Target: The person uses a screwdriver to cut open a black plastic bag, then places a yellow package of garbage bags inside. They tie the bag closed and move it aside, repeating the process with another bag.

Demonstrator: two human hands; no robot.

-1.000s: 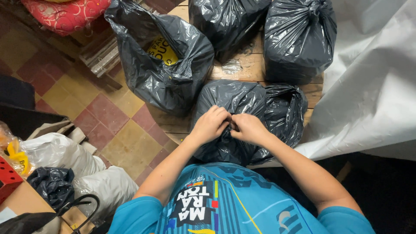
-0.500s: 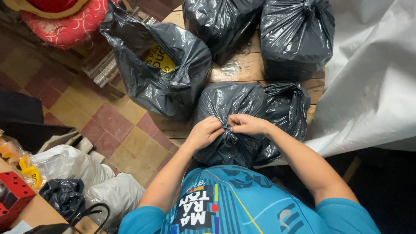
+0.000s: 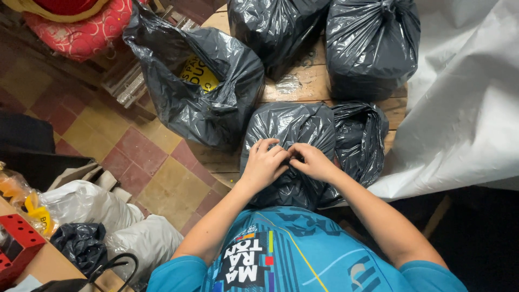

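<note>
we look down on a floor of red and yellow tiles [image 3: 146, 162] — worn and dim in warm, low light. a wooden table [image 3: 303, 86] stands over it, a white sheet [image 3: 465, 108] draped at its right. a red patterned cushion [image 3: 81, 27] lies at top left — pale sacks [image 3: 86, 203] slump at lower left.

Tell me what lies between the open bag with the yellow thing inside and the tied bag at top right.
In the head view, another shut black bag stands between the open bag and the tied bag.
</note>
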